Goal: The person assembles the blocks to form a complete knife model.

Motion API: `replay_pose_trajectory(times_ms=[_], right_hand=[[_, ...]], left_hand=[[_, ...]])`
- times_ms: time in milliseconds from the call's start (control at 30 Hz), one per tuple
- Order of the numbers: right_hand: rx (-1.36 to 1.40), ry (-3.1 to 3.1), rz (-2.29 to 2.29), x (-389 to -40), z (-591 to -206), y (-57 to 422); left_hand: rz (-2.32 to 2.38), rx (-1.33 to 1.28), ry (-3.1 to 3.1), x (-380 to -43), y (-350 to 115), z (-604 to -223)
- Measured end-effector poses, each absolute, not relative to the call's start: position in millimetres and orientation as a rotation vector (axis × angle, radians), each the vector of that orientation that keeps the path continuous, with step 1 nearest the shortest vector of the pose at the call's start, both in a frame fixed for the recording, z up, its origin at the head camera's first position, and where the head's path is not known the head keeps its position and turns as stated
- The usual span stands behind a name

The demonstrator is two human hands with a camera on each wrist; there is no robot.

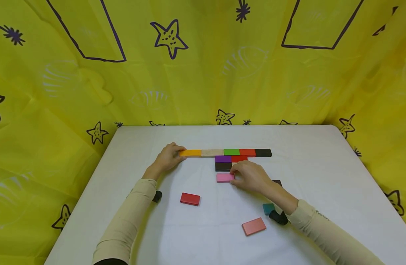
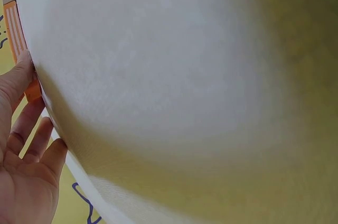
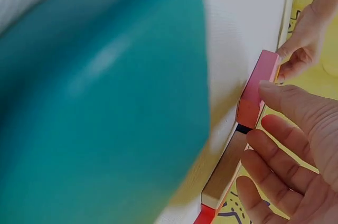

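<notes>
A row of flat blocks lies along the table: an orange block (image 1: 191, 153), a plain wooden block (image 1: 212, 152), a green one (image 1: 231, 152), a red one and a black one. My left hand (image 1: 170, 156) pinches the orange block's left end, thumb (image 2: 21, 71) on its near side. Below the row's middle sit a purple block (image 1: 223, 159), another red block (image 1: 238, 159) and a dark block (image 1: 223, 167). My right hand (image 1: 250, 176) holds a pink block (image 1: 224, 177) by its right end, just below the dark block. A plain wooden block (image 3: 224, 171) shows beside its fingers.
Nearer on the white table (image 1: 196, 235) lie a red block (image 1: 190, 199), a salmon-pink block (image 1: 254, 226) and a teal block (image 1: 268, 209). The teal one looms large in the right wrist view. Another dark block (image 1: 277, 182) is partly behind the right forearm. Yellow patterned cloth (image 1: 203, 81) surrounds the table.
</notes>
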State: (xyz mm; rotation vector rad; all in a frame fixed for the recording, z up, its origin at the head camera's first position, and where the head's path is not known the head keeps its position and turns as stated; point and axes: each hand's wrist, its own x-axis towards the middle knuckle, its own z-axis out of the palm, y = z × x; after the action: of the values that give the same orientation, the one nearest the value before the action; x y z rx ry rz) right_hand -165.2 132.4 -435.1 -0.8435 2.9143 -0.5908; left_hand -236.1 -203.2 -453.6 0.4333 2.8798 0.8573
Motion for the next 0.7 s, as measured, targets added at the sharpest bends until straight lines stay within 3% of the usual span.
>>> replay_pose_trajectory(times_ms=[700], right_hand=[[-0.784,2.913,-0.69,-169.8,-435.3,124.4]], left_hand=[[0.886,0.435,2.873,-237.4,-204.4,-457.1]])
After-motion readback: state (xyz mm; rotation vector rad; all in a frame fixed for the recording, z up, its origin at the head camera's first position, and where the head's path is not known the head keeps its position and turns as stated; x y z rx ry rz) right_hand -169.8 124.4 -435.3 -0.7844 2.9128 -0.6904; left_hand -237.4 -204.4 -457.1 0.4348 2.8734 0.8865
